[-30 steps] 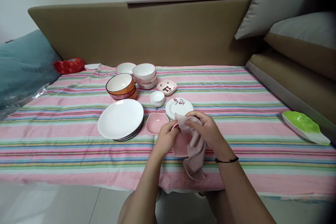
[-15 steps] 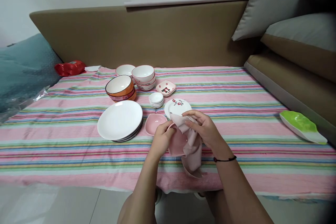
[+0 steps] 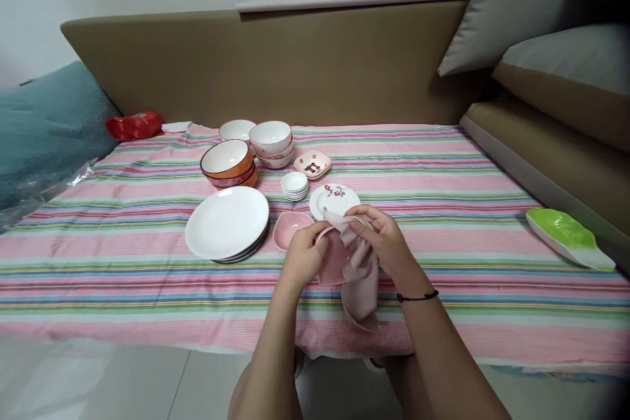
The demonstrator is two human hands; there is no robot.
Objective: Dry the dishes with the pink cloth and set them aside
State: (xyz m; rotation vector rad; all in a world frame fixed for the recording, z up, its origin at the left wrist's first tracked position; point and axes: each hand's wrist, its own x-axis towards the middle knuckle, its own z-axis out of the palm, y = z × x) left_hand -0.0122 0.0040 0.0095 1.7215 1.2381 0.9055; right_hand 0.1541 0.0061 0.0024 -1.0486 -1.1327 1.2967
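Pink bowl (image 3: 331, 267) held tilted near middle of surface's (image 3: 457, 252) front edge; left hand (image 3: 304, 253) gripping rim, right hand (image 3: 381, 238) pinching cloth (image 3: 363, 280) against it. Plate stack (image 3: 227, 223) left; green dish (image 3: 566, 236) near right edge.

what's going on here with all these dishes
A person's left hand grips a pink bowl by its rim, while the right hand holds a pale pink cloth against it. A similar pink bowl sits on the striped cover, beside the stack of large plates; a flower-patterned plate lies just beyond the hands.
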